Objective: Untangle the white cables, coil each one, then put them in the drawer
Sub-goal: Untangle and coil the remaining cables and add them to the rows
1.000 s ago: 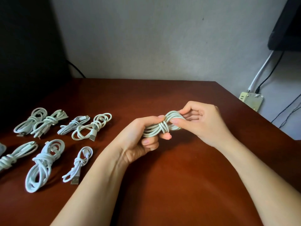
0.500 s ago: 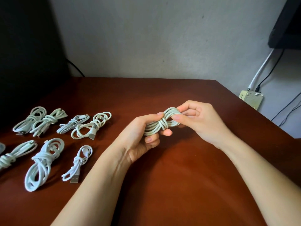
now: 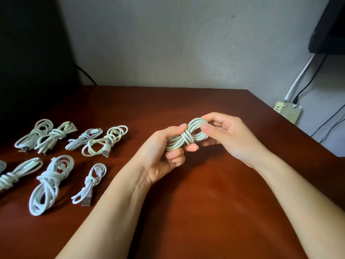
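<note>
Fingers (image 3: 173,156) of the left hand (image 3: 158,152) curl round one end of a coiled white cable (image 3: 186,138), with the thumb pressed on top. The right hand (image 3: 229,139) pinches the loop at the other end between thumb and fingers. Held above the brown table (image 3: 205,202), the bundle's long axis runs from the left palm up and rightward to the right fingertips. A few turns wrap its waist between the two grips. Well left of the left fingers, other coiled cables (image 3: 50,184) lie on the table in two rows
</note>
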`<state>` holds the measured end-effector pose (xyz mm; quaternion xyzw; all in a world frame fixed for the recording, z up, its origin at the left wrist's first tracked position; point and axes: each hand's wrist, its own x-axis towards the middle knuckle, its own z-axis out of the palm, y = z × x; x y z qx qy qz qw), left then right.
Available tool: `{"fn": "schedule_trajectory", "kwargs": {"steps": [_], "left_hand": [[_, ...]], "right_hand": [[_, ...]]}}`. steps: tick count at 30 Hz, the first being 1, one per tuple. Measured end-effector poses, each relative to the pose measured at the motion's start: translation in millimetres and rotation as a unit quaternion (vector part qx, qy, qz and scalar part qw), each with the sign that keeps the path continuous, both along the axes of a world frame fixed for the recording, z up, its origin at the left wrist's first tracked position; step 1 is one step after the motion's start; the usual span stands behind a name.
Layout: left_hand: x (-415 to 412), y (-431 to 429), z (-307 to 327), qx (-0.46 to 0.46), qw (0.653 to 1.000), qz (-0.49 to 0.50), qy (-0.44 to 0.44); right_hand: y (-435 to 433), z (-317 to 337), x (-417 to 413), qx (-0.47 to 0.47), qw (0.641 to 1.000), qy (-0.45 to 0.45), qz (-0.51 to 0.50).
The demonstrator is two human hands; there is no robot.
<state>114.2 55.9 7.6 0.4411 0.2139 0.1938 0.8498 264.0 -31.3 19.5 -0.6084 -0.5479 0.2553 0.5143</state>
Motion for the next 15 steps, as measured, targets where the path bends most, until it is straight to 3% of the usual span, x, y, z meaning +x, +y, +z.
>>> {"fn": "schedule_trajectory", "kwargs": {"steps": [9, 15], "left_hand": [[2.1, 0.1, -0.6, -0.025, 1.0, -0.003, -0.007], [2.1, 1.6, 0.6, -0.032, 0.999, 0.006, -0.025]], "right_hand": [[2.0, -3.5, -1.4, -0.003, 0.999, 0.05, 0.005], [6.1, -7.4, -6.1, -0.009, 0.978, 0.203, 0.049]]}}
